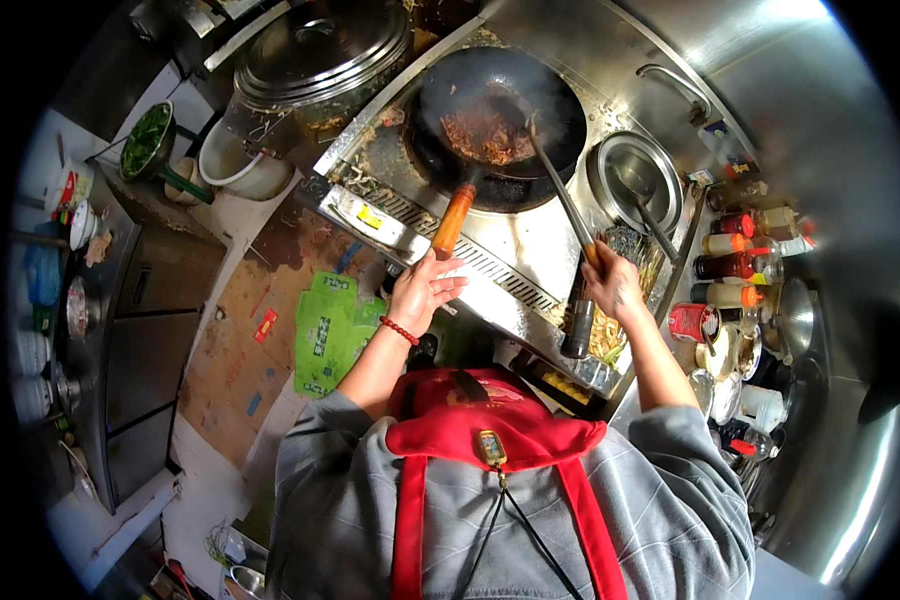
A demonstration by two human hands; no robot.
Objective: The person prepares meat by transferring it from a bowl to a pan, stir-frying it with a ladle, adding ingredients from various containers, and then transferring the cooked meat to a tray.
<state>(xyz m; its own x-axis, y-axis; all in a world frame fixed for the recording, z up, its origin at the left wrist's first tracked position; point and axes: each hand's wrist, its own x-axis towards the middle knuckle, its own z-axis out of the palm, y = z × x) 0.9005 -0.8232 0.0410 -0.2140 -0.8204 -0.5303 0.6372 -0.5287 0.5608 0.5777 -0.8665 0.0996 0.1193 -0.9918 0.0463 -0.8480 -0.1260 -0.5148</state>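
Steam rises from a black wok [547, 90] on the stove, with chopped reddish-brown food [487, 135] in it. My left hand [420, 289] is by the end of the wok's wooden handle [454, 217], fingers apart and palm partly up; whether its fingertips touch the handle is unclear. My right hand [613, 283] is closed around the wooden grip of a long metal cooking utensil [559, 180], whose far end reaches into the wok at the food's right edge. Right of the wok, a ladle [637, 187] rests in a steel bowl [671, 161].
A large lidded pot [319, 56] stands left of the wok. At the right are sauce bottles [720, 266], a red can [688, 322] and a faucet [671, 75]. A bamboo-like brush [581, 322] lies beside my right hand. Greens fill a strainer [146, 142] at the left.
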